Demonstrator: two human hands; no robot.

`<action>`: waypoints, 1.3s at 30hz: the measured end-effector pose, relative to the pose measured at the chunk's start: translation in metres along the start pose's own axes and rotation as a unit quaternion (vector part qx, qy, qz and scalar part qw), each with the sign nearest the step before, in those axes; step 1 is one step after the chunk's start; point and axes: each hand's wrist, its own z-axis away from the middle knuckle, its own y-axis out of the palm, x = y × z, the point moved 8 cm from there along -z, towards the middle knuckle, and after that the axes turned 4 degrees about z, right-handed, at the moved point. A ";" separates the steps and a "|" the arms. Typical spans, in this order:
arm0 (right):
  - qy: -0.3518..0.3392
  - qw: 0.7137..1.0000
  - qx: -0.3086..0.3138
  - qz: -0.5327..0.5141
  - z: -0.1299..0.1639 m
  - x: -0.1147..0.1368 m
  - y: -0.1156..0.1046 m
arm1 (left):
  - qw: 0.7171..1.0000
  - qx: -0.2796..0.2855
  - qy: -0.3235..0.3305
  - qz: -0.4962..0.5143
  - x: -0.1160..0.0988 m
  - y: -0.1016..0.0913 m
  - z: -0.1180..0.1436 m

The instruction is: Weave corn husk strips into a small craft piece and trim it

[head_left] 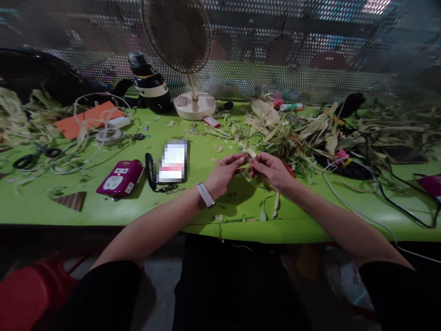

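Both my hands meet above the green table point(41, 207), just in front of me. My left hand point(225, 172), with a white watch band on its wrist, pinches one end of a small pale strip of corn husk point(251, 153). My right hand point(272, 171) grips the same strip from the other side; something red shows just behind it. A loose husk strip point(275, 206) lies on the table under my right wrist. A heap of dried corn husks point(296, 133) spreads right behind my hands.
A phone point(172, 161) and a magenta power strip point(120, 178) lie to the left. A desk fan point(188, 55), a black bottle point(149, 85) and orange paper point(87, 119) stand farther back. Scissors point(32, 156) and cables point(396, 193) lie at the sides. A perforated screen closes the back.
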 end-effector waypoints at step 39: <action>-0.064 0.973 -0.048 0.216 0.001 0.009 -0.011 | 0.987 0.014 0.055 -0.150 -0.016 0.006 0.005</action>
